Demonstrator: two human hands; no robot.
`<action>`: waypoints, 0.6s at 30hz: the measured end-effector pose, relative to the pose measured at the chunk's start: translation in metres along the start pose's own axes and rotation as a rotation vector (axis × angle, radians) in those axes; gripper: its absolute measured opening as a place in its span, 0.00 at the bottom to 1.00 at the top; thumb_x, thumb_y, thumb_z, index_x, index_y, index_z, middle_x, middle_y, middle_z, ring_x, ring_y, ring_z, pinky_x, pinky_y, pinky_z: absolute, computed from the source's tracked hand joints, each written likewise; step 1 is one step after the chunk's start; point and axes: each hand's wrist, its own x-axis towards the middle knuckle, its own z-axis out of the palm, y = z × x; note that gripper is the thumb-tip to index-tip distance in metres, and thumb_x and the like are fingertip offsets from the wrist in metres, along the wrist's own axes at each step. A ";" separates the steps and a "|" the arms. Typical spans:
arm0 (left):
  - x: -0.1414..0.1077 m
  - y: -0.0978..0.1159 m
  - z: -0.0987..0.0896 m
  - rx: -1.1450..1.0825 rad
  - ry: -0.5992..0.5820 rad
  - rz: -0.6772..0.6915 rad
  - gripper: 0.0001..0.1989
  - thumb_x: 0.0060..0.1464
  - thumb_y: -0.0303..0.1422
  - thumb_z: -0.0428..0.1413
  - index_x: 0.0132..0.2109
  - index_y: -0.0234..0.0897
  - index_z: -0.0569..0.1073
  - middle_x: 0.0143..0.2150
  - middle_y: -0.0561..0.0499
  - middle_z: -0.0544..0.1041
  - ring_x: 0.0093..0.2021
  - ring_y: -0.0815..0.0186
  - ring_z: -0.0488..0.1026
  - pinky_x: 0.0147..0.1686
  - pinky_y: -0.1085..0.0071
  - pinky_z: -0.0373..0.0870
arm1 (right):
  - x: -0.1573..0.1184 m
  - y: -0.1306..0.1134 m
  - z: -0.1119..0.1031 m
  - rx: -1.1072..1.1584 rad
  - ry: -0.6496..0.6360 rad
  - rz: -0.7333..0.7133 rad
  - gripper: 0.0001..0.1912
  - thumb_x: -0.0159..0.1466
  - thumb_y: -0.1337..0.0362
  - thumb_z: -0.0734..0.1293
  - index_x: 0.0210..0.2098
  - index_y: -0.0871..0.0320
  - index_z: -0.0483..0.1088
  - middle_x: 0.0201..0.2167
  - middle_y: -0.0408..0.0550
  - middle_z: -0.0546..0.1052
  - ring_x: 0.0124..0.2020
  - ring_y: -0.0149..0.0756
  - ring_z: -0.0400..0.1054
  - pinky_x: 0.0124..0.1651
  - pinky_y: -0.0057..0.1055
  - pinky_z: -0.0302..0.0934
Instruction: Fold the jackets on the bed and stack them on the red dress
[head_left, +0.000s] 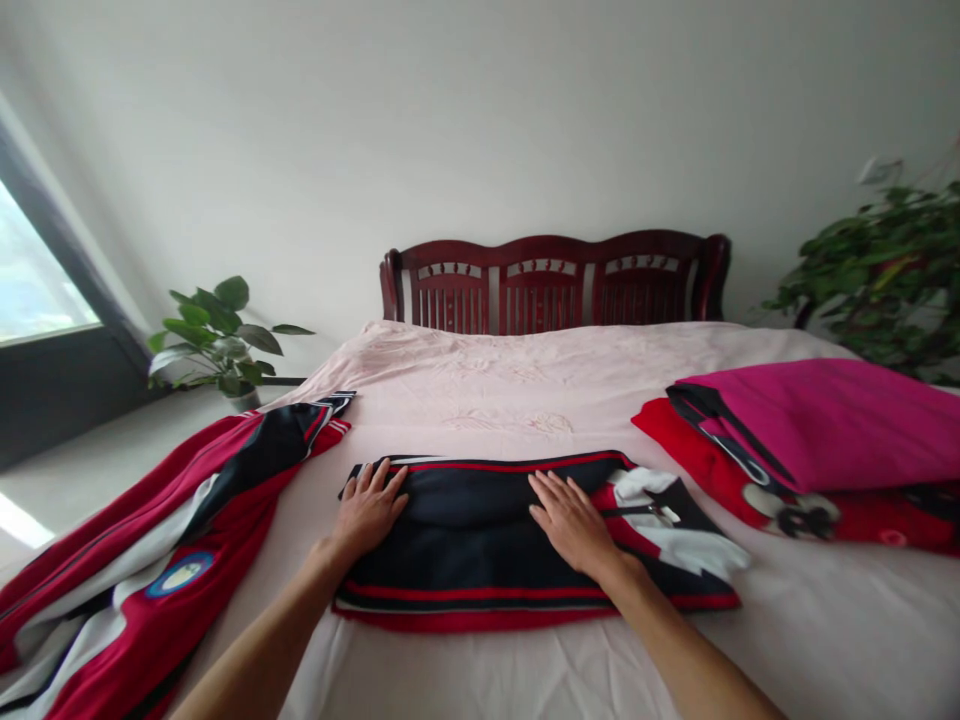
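A folded dark navy garment [465,530] with red and white stripes lies on the pink bedspread, its long side running left to right. My left hand [370,508] rests flat on its left end, fingers spread. On the right part of the garment lies my right hand [574,522], palm down with the fingers out. Beyond that hand, white and red cloth and a zipper show at the garment's right end. To the left, a red, white and navy jacket [232,520] with a round blue badge lies spread out.
Folded magenta cloth [832,425] lies over red cloth [720,475] at the right. The pink bedspread [510,390] reaches back to a dark red wooden headboard [540,285]. Potted plants stand at the left [225,340] and right [885,270].
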 end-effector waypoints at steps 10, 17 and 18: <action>-0.001 0.000 0.000 -0.045 0.004 -0.015 0.27 0.65 0.45 0.44 0.69 0.54 0.60 0.74 0.47 0.54 0.71 0.39 0.50 0.63 0.39 0.51 | -0.008 -0.009 -0.007 -0.060 -0.063 0.160 0.34 0.71 0.49 0.53 0.70 0.61 0.54 0.71 0.57 0.54 0.72 0.50 0.43 0.72 0.49 0.38; -0.005 0.004 -0.003 0.035 0.020 0.000 0.26 0.66 0.43 0.43 0.69 0.53 0.60 0.74 0.46 0.55 0.71 0.40 0.52 0.62 0.40 0.55 | -0.030 -0.001 -0.020 -0.017 -0.109 0.269 0.36 0.71 0.48 0.52 0.72 0.61 0.49 0.73 0.56 0.49 0.73 0.48 0.40 0.72 0.48 0.37; -0.006 0.005 -0.004 0.040 0.015 0.000 0.26 0.66 0.43 0.43 0.69 0.53 0.60 0.74 0.46 0.55 0.70 0.39 0.53 0.62 0.40 0.55 | -0.035 0.000 -0.021 -0.026 -0.099 0.277 0.35 0.71 0.49 0.52 0.72 0.61 0.49 0.73 0.56 0.49 0.73 0.48 0.41 0.72 0.48 0.36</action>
